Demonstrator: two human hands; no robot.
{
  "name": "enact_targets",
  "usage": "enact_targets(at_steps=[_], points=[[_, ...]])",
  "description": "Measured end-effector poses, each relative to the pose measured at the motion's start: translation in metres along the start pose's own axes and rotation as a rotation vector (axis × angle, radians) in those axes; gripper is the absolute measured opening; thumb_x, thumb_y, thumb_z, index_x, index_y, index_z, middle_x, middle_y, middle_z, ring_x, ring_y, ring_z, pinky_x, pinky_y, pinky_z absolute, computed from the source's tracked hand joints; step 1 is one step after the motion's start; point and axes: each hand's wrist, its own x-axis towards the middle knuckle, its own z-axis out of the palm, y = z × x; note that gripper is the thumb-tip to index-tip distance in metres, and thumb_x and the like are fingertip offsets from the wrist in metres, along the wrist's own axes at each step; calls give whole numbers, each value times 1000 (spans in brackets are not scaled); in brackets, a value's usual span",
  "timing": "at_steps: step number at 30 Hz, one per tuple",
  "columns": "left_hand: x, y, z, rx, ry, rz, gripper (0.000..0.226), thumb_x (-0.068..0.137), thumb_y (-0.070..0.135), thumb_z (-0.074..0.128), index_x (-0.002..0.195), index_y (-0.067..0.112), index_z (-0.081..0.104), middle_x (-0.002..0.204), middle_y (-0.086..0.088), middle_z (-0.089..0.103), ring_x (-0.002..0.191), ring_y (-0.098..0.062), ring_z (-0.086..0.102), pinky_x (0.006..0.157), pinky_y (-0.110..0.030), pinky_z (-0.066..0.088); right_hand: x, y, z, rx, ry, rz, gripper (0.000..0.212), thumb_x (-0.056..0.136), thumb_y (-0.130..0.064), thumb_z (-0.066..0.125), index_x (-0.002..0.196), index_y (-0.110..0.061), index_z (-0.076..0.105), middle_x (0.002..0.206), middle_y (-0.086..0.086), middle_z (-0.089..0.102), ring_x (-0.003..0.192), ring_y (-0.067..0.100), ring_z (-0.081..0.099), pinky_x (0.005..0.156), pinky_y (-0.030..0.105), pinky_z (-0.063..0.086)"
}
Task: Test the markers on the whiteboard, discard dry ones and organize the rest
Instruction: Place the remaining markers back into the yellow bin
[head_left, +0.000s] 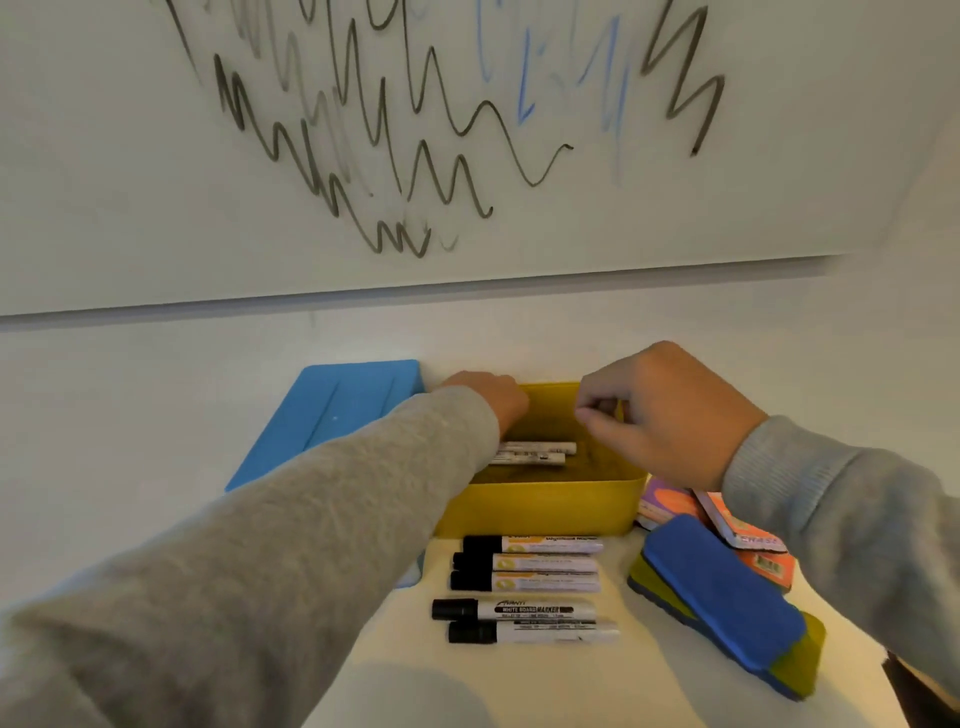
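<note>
Now the left hand (488, 397) dips into the yellow bin (545, 506), grip hidden; right hand (660, 415) hovers, fingers curled, empty; markers (535, 453) inside look light, stiff, slick — pinch mid-barrel.

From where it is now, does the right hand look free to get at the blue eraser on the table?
Probably yes. The right hand hovers over the yellow bin's right rim, fingers curled, apparently holding nothing. The blue eraser lies just below it on the table, top face uncovered; nothing sits between them.

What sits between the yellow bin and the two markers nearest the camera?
In the head view, three black-capped markers lie side by side on the table between the yellow bin and the two nearest markers, caps pointing left.
</note>
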Motion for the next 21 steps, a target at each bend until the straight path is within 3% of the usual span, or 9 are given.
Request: enact_targets(at_steps=[6, 11, 14, 19, 21], points=[[-49, -16, -20, -212, 293, 54, 10, 95, 27, 58, 103, 21, 62, 98, -1, 60, 82, -22, 58, 66, -31, 40, -10, -29, 14, 82, -199, -85, 14, 91, -34, 65, 87, -26, 76, 77, -12, 71, 68, 4, 63, 68, 30, 54], [-104, -18, -9, -371, 506, 115, 11, 98, 37, 53, 97, 28, 59, 91, 9, 62, 82, -14, 57, 70, -35, 50, -33, -49, 39, 32, -470, -127, 21, 89, -46, 64, 95, -27, 70, 85, -12, 70, 76, 5, 63, 71, 28, 53], [-130, -13, 11, -419, 505, 169, 9, 98, 36, 54, 93, 30, 58, 88, 11, 61, 79, -10, 56, 70, -36, 52, -51, -58, 58, -90, -551, -171, 21, 90, -48, 60, 95, -28, 64, 93, -7, 67, 84, 17, 62, 69, 29, 50], [-147, 4, 40, -393, 366, 234, 10, 98, 35, 53, 103, 28, 60, 95, 12, 60, 87, -10, 56, 70, -30, 48, -70, -67, 75, -183, -596, -151, 31, 94, -55, 41, 92, -28, 58, 97, -1, 66, 85, 23, 63, 71, 33, 54], [-148, 11, 50, -377, 319, 243, 12, 99, 34, 53, 105, 27, 60, 99, 9, 63, 90, -13, 58, 71, -31, 49, -72, -70, 75, -201, -631, -130, 23, 93, -45, 50, 100, -26, 62, 101, -1, 67, 89, 23, 64, 75, 35, 56]])
